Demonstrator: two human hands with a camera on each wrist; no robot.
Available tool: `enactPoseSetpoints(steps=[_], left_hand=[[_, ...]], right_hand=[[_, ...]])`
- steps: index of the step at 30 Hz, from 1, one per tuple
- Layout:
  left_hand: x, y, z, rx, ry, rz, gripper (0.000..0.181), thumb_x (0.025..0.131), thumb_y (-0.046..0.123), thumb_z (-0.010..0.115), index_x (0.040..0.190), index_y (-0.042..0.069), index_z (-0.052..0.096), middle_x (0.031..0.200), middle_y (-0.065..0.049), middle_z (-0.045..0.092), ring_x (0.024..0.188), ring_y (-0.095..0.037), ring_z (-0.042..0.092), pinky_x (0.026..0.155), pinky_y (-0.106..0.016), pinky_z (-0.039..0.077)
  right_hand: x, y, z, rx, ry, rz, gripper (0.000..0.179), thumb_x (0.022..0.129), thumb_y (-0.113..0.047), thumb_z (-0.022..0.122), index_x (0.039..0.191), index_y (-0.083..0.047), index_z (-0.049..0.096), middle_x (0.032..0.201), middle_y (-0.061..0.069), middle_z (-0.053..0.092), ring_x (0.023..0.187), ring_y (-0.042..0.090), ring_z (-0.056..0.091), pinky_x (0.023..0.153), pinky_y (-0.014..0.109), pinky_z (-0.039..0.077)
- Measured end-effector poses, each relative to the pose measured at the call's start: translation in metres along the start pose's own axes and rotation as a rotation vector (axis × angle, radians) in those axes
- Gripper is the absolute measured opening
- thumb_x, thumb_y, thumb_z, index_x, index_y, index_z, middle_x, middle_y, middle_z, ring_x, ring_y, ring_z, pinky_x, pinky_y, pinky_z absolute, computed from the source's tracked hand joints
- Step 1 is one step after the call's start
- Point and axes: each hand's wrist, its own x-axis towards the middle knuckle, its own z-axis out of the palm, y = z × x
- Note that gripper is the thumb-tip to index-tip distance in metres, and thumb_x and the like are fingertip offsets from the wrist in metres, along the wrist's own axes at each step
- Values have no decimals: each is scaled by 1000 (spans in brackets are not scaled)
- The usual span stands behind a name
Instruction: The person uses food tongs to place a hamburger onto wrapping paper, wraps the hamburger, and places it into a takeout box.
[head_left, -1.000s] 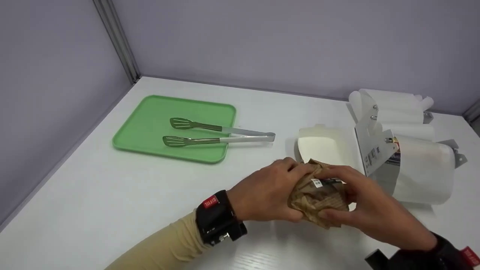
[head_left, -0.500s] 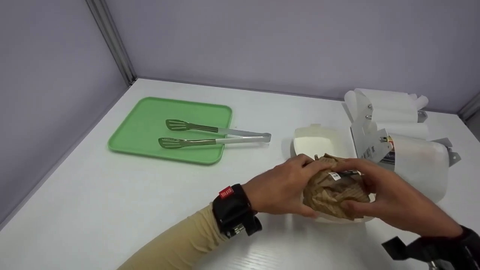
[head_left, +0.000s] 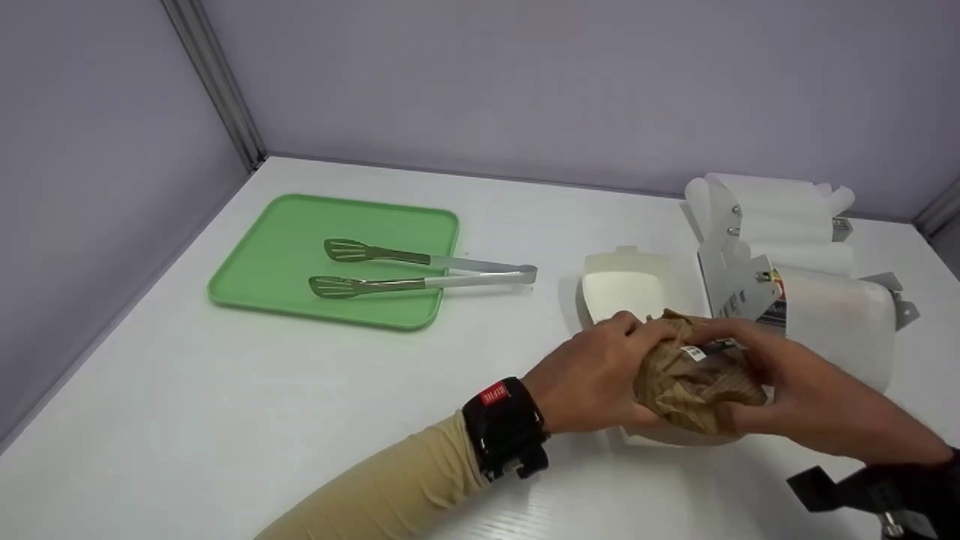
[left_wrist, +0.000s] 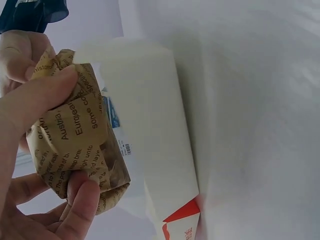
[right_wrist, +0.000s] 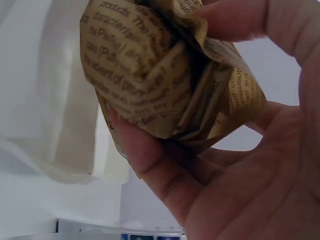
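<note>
A bundle wrapped in crumpled brown printed paper (head_left: 694,386), with a small white label on top, is held between both hands. My left hand (head_left: 596,379) grips its left side, and my right hand (head_left: 814,394) grips the right. Thumbs and fingers curl around the paper in the left wrist view. What the wrapping contains is hidden. Below the bundle stands an open white carton (head_left: 622,289), its front wall showing under the hands. Its tall white side (left_wrist: 150,125), with a red corner, stands close beside the bundle in the left wrist view.
A green tray (head_left: 292,262) lies at the left, with slotted tongs (head_left: 480,281) across it, their handles past its right edge. Right of the carton stand white, rounded containers (head_left: 840,322) with flat riveted panels. Walls border the table behind and at the left.
Both hands have moved right with the paper-wrapped bundle, bringing it over the front part of the carton. The tray and tongs shift slightly left as the head view turns.
</note>
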Motion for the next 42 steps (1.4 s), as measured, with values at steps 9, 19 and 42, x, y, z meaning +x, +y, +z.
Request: enactPoseSetpoints(steps=[9, 19, 42], left_hand=[[-5, -7, 6, -10, -74, -41, 96, 70, 55, 88, 148, 22, 43, 109, 0, 49, 87, -5, 53, 76, -14, 48], [-8, -15, 2, 15, -198, -54, 91, 74, 61, 82, 147, 20, 47, 115, 0, 60, 94, -6, 58, 82, -21, 52], [-16, -24, -6, -41, -248, -193, 66, 76, 52, 84, 129, 21, 59, 119, 7, 68, 108, -9, 63, 91, -27, 52]], right_hand=[[6, 3, 10, 44, -75, 23, 78, 80, -6, 74, 148, -19, 40, 140, 17, 46, 103, 24, 56, 72, 27, 55], [9, 4, 18, 50, -133, 40, 74, 81, -5, 73, 145, -23, 41, 142, 16, 43, 113, 30, 51, 79, 24, 51], [15, -2, 34, -129, -60, 32, 64, 86, -14, 79, 141, -29, 50, 144, 13, 54, 120, 28, 56, 92, 42, 52]])
